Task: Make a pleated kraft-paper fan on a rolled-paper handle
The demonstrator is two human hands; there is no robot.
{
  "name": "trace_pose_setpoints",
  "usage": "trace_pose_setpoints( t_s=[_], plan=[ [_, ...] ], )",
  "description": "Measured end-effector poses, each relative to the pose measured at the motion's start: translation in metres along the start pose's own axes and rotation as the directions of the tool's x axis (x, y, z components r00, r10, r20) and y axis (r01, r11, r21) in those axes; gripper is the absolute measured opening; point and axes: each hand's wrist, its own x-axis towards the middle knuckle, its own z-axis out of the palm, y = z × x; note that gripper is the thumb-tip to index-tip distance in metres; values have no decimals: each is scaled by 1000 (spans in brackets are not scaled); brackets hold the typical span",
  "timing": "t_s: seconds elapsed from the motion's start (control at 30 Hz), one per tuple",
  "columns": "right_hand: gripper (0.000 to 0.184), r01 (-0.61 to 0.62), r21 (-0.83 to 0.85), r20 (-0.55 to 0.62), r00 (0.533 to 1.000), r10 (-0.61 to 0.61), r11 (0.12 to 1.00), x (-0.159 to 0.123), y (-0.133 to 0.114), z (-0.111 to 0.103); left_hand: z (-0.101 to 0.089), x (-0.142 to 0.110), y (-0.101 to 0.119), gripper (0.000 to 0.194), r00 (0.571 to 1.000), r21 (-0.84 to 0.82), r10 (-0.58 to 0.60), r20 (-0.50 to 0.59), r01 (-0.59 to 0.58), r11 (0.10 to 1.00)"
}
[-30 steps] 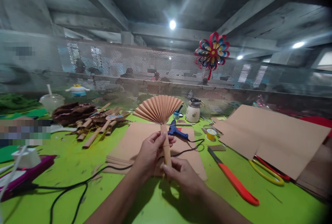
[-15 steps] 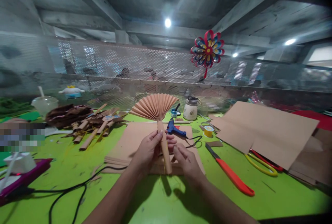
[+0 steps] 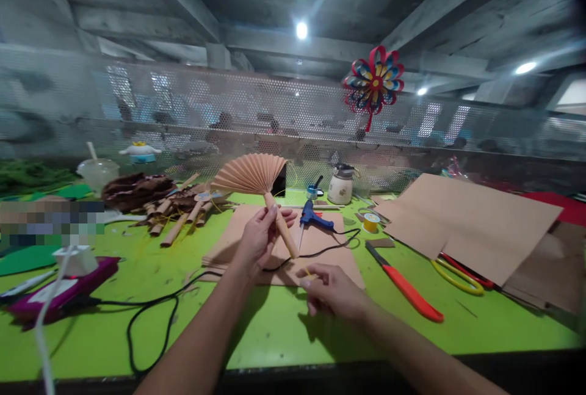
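A pleated brown paper fan (image 3: 251, 173) with a rolled tubular handle is in my left hand (image 3: 257, 239). My left thumb and fingers close round the handle, and the fan leans to the left. Just below the handle's lower end is my right hand (image 3: 336, 292), its fingers curled and apart from the handle. A bit of yellow thread (image 3: 309, 274) shows at those right fingertips. Beneath the fan lies a stack of brown paper sheets (image 3: 238, 230). A blue glue gun (image 3: 315, 218) rests on the stack, right of the handle.
An orange-handled knife (image 3: 412, 294), yellow thread spool (image 3: 370, 222), scissors (image 3: 458, 279) and large brown sheets (image 3: 471, 218) lie right. Several rolled-handle pieces (image 3: 176, 227), a purple power strip (image 3: 86, 288) and black cable (image 3: 151, 302) are left. A jar (image 3: 341, 186) stands behind.
My left hand has tilted the fan further left and raised it slightly. My right hand has moved down, away from the handle. The view has shifted a little.
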Motion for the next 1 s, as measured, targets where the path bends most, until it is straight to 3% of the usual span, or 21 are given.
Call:
trace_pose_setpoints(
  t_s=[0.07, 0.1, 0.17, 0.23, 0.37, 0.47, 0.53, 0.63, 0.73, 0.9, 1.0],
  plan=[
    [38, 137, -237, -178, 967, -181, 962, -9, 2, -2, -1, 2, -1, 8, 1000, -6, 11, 1, -11, 1000],
    [33, 218, -378, -255, 910, -327, 900, -11, 2, -3, -1, 2, -2, 7, 1000, -9, 12, 8, -12, 1000],
    [21, 320, -612, -304, 749, -588, 724, -10, -1, -4, 0, 1, -5, 8, 999, -11, 7, 38, -6, 1000],
    [16, 324, -711, -311, 650, -693, 624, -1, -6, -4, 3, -1, -8, 12, 996, -8, -2, 86, 3, 1000],
    [20, 308, -684, -367, 638, -677, 661, 32, -16, 3, 7, -9, -9, 28, 982, 8, -13, 187, 12, 1000],
    [18, 441, -587, -325, 639, -697, 679, 47, -12, 6, 8, -13, -7, 29, 974, 23, -18, 224, 13, 1000],
    [22, 528, -546, -291, 608, -739, 650, 50, -6, 6, 8, -14, -6, 28, 970, 30, -27, 240, 21, 999],
    [24, 565, -530, -310, 564, -765, 632, 48, 3, 4, 8, -14, -7, 28, 965, 37, -54, 255, 46, 998],
    [21, 541, -478, -368, 592, -717, 692, 46, 6, 3, 8, -14, -10, 27, 964, 50, -80, 255, 69, 996],
    [21, 461, -128, -414, 780, -469, 878, 45, 1, 4, 9, -14, -12, 27, 964, 93, -107, 245, 86, 992],
    [22, 447, 2, -423, 811, -404, 895, 45, -3, 5, 9, -15, -12, 27, 964, 119, -123, 234, 97, 988]
  ],
)
